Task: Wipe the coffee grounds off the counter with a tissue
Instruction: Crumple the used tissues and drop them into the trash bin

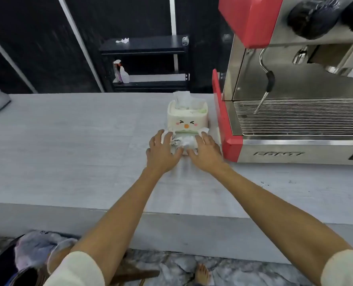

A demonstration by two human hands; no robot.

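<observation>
A crumpled white tissue [183, 143] lies on the grey counter [72, 145] just in front of a white tissue box [187, 119] with a cartoon face. My left hand [163, 152] presses on the tissue's left side with spread, nearly straight fingers. My right hand [206, 152] presses on its right side the same way. A few dark specks of coffee grounds [264, 184] lie on the counter to the right, below the machine.
A red and steel espresso machine [295, 124] stands on the counter right of the box, its steam wand [264, 87] hanging over the drip tray. A black shelf [146, 65] with a spray bottle stands behind. A bin [31, 256] sits on the floor.
</observation>
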